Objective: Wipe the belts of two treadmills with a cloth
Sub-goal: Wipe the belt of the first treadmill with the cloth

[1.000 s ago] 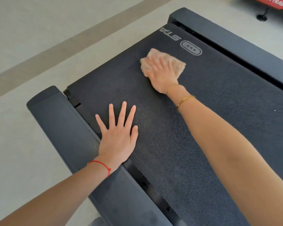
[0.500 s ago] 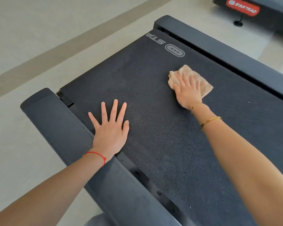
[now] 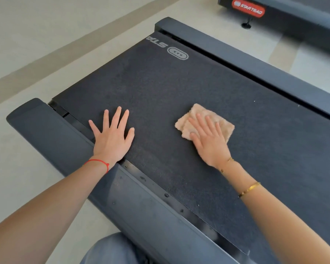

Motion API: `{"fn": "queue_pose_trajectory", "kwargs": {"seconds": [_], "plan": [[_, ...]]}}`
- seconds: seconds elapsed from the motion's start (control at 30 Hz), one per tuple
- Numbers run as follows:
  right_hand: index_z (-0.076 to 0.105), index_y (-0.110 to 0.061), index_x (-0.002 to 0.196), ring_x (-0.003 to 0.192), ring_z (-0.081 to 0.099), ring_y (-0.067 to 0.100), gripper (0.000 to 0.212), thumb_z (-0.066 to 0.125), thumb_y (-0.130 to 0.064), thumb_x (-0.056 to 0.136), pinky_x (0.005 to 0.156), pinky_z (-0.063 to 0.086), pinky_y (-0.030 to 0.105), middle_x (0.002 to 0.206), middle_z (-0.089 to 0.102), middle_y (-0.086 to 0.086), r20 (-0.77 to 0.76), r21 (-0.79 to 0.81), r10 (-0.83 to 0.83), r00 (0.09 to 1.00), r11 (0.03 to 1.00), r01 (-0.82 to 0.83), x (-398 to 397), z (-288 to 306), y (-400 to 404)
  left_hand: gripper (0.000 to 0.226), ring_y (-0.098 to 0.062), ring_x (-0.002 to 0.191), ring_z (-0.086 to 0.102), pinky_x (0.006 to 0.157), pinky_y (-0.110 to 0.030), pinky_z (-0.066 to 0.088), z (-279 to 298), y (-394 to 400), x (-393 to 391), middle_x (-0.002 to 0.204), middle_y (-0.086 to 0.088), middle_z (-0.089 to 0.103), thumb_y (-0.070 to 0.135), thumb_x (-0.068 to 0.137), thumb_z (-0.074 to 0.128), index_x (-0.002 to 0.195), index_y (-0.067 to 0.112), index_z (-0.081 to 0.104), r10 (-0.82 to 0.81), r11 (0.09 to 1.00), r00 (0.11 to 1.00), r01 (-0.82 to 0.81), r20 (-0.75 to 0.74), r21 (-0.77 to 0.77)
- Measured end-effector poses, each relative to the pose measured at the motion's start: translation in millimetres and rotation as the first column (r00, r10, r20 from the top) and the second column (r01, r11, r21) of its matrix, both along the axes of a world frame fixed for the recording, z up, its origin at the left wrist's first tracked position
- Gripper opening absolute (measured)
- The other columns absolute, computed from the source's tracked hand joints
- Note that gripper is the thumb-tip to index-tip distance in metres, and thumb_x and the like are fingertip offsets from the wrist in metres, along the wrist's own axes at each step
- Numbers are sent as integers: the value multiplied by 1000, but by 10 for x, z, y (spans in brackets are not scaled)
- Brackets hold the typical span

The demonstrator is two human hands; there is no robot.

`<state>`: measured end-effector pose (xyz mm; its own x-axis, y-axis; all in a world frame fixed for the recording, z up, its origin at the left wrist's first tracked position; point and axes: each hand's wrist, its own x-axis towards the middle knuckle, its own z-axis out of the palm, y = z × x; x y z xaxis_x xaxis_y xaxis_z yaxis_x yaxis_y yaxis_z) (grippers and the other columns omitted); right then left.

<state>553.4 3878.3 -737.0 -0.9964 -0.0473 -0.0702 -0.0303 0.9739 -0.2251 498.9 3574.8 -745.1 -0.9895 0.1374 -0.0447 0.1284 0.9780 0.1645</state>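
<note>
The right hand [image 3: 211,143] presses flat, fingers straight, on a folded beige fuzzy cloth [image 3: 204,121] mid-way across the black textured treadmill belt [image 3: 179,92], hiding the cloth's near corner. The left hand [image 3: 112,138] lies spread and empty at the belt's left edge. A second dark treadmill [image 3: 293,18] is cut off at top right.

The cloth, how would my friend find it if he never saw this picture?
Look at the big dark treadmill belt that fills the middle of the view. Two hands lie flat on it; the right hand presses the cloth. It is the only soft, fuzzy, pale tan thing on that black surface.
</note>
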Motion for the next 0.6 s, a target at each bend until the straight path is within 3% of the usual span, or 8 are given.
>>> {"fn": "queue_pose_trajectory", "kwargs": {"seconds": [0.1, 0.2, 0.43, 0.53, 0.6], "plan": [[8, -32, 157, 152, -6, 24, 53, 19, -41, 106, 123, -4, 47, 166, -2, -7, 47, 3, -212, 976, 977, 213, -91, 25, 256, 61, -33, 154, 1, 116, -71, 4, 2, 40, 84, 168, 4, 9, 46, 104, 30, 160, 28, 11, -13, 1000, 1000, 13, -1, 2], [6, -32, 158, 152, -6, 26, 53, 15, -41, 106, 122, -4, 48, 166, -3, -6, 45, 17, -240, 970, 971, 240, -16, 38, 91, 61, -35, 154, -1, 116, -71, 1, 1, 145, 175, 168, 3, 7, 44, 104, 29, 160, 29, 10, 3, 1000, 1000, -3, 13, 25], [8, -34, 157, 153, -6, 24, 53, 13, -44, 105, 123, -2, 47, 165, -1, -11, 50, 53, 213, 976, 975, -216, 830, 44, -467, 59, -37, 153, -5, 114, -74, -1, 19, 479, 338, 168, 4, 6, 41, 104, 31, 159, 31, 12, -16, 998, 1000, 14, 27, 66], [13, -35, 157, 153, -4, 18, 52, 16, -45, 106, 123, -5, 41, 165, 4, -13, 26, 14, 283, 959, 959, -283, 1077, 37, -334, 58, -37, 153, -6, 114, -73, -3, 8, 552, 342, 168, 3, 5, 40, 105, 30, 159, 32, 11, -3, 997, 1000, 1, 28, 73], [13, -37, 156, 152, -6, 15, 52, 19, -46, 106, 124, -4, 41, 164, 4, -15, 19, -5, 237, 971, 972, -237, 1081, 30, -159, 58, -37, 153, -5, 114, -73, -3, 3, 575, 323, 168, 1, 6, 39, 105, 30, 159, 32, 13, -20, 998, 1000, 19, 14, 68]]}}
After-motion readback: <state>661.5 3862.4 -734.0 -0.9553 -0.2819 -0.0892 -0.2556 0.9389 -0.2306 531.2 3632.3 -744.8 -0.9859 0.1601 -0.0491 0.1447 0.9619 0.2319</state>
